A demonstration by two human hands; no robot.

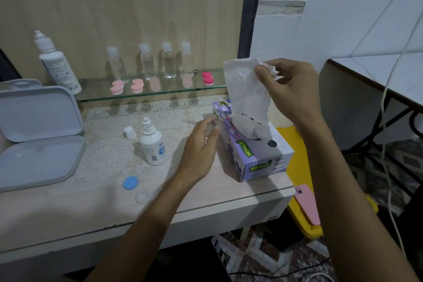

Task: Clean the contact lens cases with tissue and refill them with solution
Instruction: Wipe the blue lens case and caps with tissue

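Bottle (152, 146) beside tissue box (251, 151)

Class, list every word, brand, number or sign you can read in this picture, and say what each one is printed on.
"Mysoft": top and front side of the purple floral cardboard tissue box.
"Soft Facial Tissue", partly blurred: same box.
Small white plastic solution bottle: print too small to read.
Tall white plastic solution bottle: print too blurred to read.

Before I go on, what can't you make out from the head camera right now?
- Clear bottles: liquid level unreadable, transparent and blurred.
- Tissue: lower end hidden inside tissue box.
- Left hand: contact with the box unclear.
- Large bottle label: too small.
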